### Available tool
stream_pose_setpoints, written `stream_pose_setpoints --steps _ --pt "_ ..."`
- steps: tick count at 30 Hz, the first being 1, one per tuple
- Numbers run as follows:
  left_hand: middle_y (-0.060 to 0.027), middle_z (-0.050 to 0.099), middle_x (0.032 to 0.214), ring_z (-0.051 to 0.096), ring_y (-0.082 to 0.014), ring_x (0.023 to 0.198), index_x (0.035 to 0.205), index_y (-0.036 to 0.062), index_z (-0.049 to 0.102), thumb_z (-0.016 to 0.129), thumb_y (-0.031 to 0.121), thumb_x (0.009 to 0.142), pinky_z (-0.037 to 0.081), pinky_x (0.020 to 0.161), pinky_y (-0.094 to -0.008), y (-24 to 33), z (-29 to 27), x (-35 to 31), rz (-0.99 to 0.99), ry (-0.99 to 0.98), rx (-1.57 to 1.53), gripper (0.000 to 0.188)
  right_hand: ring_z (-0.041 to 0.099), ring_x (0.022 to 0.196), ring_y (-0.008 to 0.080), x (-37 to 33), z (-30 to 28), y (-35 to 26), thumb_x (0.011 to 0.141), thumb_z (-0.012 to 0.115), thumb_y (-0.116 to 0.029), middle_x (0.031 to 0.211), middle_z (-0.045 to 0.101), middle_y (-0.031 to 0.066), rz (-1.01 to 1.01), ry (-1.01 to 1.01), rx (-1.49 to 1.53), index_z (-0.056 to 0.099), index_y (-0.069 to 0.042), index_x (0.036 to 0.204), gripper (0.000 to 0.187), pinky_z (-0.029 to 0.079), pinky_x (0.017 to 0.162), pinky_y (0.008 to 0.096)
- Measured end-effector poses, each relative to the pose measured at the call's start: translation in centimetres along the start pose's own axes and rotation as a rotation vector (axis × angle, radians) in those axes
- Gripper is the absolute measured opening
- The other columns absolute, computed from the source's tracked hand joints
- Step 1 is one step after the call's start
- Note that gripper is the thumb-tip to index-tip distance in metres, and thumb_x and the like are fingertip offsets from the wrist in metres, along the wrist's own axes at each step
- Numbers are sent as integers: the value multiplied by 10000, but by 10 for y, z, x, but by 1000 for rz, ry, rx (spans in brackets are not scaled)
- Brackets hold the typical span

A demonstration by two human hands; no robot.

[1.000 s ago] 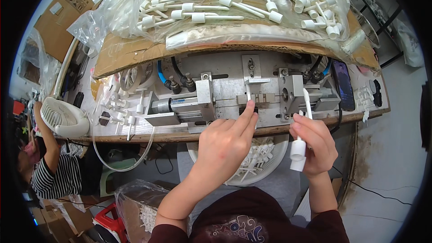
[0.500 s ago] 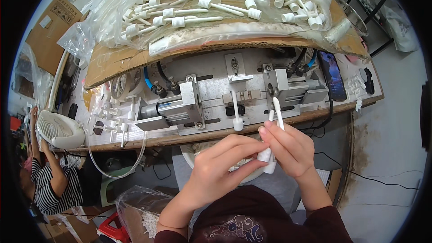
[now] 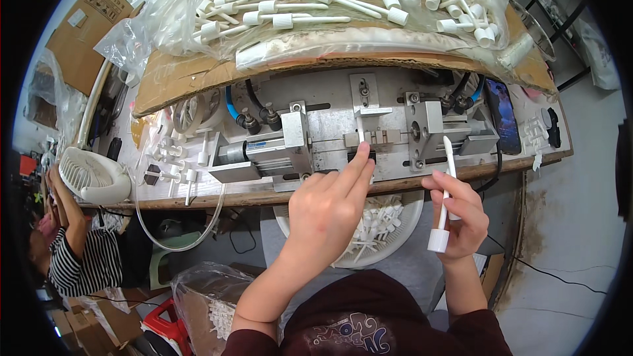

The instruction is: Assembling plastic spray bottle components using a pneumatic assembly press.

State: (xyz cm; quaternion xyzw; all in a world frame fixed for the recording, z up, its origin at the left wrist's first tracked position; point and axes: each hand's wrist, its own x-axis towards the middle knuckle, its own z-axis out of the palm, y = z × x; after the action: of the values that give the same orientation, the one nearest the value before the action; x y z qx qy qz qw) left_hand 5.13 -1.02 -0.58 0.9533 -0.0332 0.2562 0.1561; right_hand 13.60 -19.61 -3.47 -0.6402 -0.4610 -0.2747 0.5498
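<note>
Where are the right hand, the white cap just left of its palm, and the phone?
Right hand [image 3: 469, 227]: head view, on the middle of the hand.
White cap [image 3: 437, 240]: head view, on its side wall.
Phone [image 3: 503, 118]: head view, on the middle of its screen.

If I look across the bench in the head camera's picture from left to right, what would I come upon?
White grilled device → loose white capped pieces → left hand → right hand with a white stick → phone → small black object.
</note>
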Motion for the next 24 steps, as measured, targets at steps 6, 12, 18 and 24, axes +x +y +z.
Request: stream_pose_setpoints --steps 6,12,18,24 --pt "-73 724 1177 660 -183 644 1044 50 745 809 116 740 502 569 -282 -1 -3 1 -25 -36 8 318 723 750 306 8 -10 -9 799 746 100 1028 713 234 -42 -133 -211 602 27 1044 293 603 611 332" --pt "-114 725 1113 699 -202 753 1082 26 742 866 97 691 563 673 -313 8 -19 0 -104 -28 -659 417 700 717 290 7 -2 -9 721 798 79 995 718 198 -142 -151 -355 676 53 970 279 589 600 322" --pt "-106 702 1019 691 -208 825 1097 7 735 862 38 686 572 706 -299 19 -30 -13 -82 2 -691 431 716 869 298 12 7 -15 754 787 36 1098 706 185 -104 -185 -342 691 50 1069 330 602 705 325" --pt "-115 695 1196 684 -196 760 1075 8 727 826 63 731 552 676 -283 3 -5 -13 -92 91 -218 361 687 1084 376 18 6 -23 825 730 41 1288 587 295 148 -145 -94 611 104 1229 425 590 902 372"
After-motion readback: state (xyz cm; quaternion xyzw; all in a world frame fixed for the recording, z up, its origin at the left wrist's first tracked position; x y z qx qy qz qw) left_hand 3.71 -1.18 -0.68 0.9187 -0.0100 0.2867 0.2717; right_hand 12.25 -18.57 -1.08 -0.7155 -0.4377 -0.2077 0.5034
